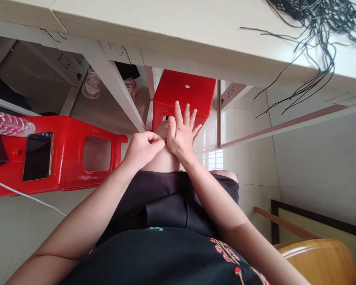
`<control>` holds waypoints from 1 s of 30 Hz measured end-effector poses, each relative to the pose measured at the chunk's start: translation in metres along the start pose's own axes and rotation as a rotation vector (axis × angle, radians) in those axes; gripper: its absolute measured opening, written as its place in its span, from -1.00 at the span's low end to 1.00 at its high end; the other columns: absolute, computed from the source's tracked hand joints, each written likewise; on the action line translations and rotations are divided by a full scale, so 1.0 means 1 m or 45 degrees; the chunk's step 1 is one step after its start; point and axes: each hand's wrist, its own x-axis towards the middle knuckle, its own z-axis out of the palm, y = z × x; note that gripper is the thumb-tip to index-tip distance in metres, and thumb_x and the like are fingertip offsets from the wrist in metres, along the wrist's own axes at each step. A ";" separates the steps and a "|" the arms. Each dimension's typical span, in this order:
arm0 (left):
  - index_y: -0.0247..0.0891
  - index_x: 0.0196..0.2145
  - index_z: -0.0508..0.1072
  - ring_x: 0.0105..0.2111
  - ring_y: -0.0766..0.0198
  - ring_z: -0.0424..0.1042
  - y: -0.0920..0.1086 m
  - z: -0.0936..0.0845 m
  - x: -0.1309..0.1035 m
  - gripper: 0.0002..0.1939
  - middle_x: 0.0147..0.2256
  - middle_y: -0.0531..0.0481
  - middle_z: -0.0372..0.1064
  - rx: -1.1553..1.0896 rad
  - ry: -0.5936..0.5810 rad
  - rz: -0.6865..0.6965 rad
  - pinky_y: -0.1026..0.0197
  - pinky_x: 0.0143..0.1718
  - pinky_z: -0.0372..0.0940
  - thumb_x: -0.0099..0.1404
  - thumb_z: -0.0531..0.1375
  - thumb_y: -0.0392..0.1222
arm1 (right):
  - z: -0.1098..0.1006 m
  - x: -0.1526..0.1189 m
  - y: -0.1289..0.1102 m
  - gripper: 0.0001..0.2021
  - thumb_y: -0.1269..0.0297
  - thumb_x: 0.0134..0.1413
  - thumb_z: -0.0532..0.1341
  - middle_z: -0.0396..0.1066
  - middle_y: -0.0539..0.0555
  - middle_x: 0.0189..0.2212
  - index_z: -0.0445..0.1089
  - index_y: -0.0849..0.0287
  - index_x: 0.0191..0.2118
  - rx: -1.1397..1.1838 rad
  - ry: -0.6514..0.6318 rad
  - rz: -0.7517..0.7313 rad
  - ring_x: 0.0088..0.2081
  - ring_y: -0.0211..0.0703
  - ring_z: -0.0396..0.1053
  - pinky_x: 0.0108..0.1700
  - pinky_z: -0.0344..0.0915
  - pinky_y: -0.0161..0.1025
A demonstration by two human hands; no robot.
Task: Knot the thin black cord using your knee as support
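My left hand (144, 149) is closed in a pinch above my bare leg (161, 160). A short bit of thin black cord (166, 140) shows at its fingertips, between the two hands; most of it is hidden. Right beside it, my right hand (180, 136) presses its palm down on the leg with the fingers spread. A tangled bundle of black cords (320, 23) lies on the pale tabletop (178, 19) at the upper right, and several loose ends hang over its front edge.
A red stool (185, 91) stands beneath the table, beyond my hands. Another red stool (68, 158) at left bears a phone (38, 156), a clear plastic bottle (10, 123) and a white cable (26, 200). Pale table legs (123, 93) and another person's shoes (91, 84) are underneath. A wooden chair (320, 259) is lower right.
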 end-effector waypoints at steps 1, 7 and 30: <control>-0.32 -0.55 0.46 -0.60 0.42 0.20 0.000 0.000 0.001 -0.87 -0.62 0.09 0.31 -0.023 0.007 -0.013 0.35 -0.56 0.07 -0.05 0.17 -0.20 | 0.000 0.003 -0.001 -0.47 0.00 0.26 -0.31 -0.31 0.07 0.31 -0.21 -0.04 0.30 -0.010 -0.012 -0.010 0.31 0.18 -0.51 0.11 -0.45 0.48; -0.33 -0.58 0.41 -0.64 0.47 0.07 -0.004 -0.003 0.009 -0.85 -0.67 0.13 0.17 -0.174 -0.031 -0.115 0.37 -0.64 -0.06 -0.06 0.20 -0.17 | -0.001 0.016 -0.008 -0.40 -0.09 0.22 -0.32 -0.21 0.16 0.28 -0.10 0.04 0.28 -0.068 -0.094 -0.029 0.30 0.26 -0.51 0.06 -0.49 0.52; -0.32 -0.62 0.31 -0.69 0.52 -0.02 -0.001 -0.008 0.024 -0.83 -0.69 0.17 -0.01 -0.382 -0.180 -0.279 0.39 -0.70 -0.15 -0.06 0.25 -0.23 | -0.004 0.038 -0.016 -0.24 -0.26 0.13 -0.27 0.42 0.29 -0.32 0.41 0.31 -0.31 -0.045 -0.323 0.127 -0.02 0.25 0.30 0.05 0.00 0.34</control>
